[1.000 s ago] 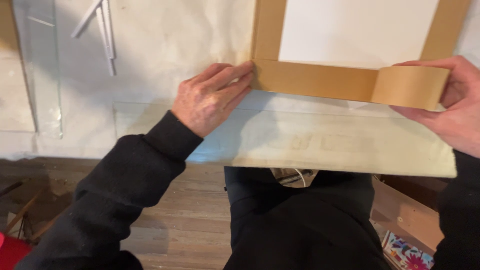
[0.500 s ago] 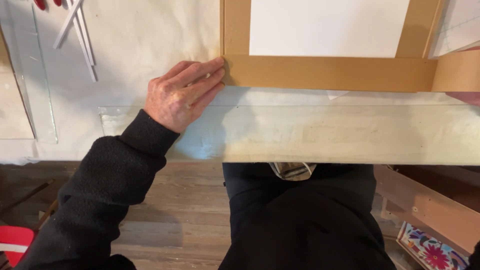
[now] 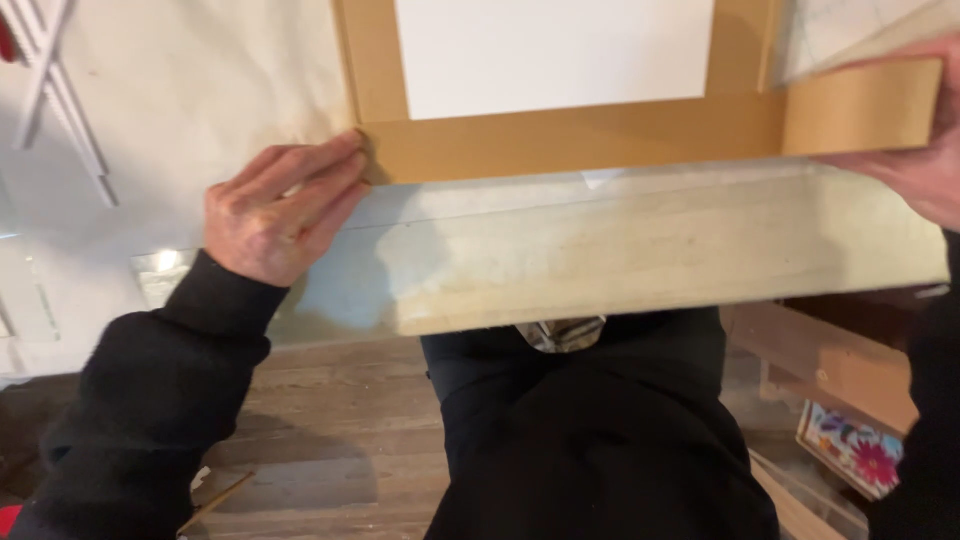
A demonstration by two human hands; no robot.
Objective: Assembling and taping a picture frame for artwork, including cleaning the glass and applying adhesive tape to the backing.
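Compared with a moment back, the view has slid so that the brown frame sits farther right in the picture, and the right hand (image 3: 915,165), which had dropped out of sight at the edge, shows again at the far right.

Nearest the body is the front edge of the desk (image 3: 640,270), pale and worn, with what looks like a clear sheet over it that catches a glare near the left corner. On it rests the left hand (image 3: 275,210), palm down, fingers pressed together and stretched flat to the right, their tips touching the near left corner of the brown paper border (image 3: 570,140). It clasps nothing; it only pins that corner down.

Just beyond, the border's near strip runs left to right across the desk, its long axis level with the desk edge, from the left fingertips over to the right hand. At that right end a free flap of brown tape (image 3: 860,105) stands up off the surface, and the right hand's grip is pinched on it, though most of that hand is cut off by the picture's edge.

Farther still, the white sheet (image 3: 555,50) lies inside the border, and thin white strips (image 3: 60,95) lie well apart at the far left.
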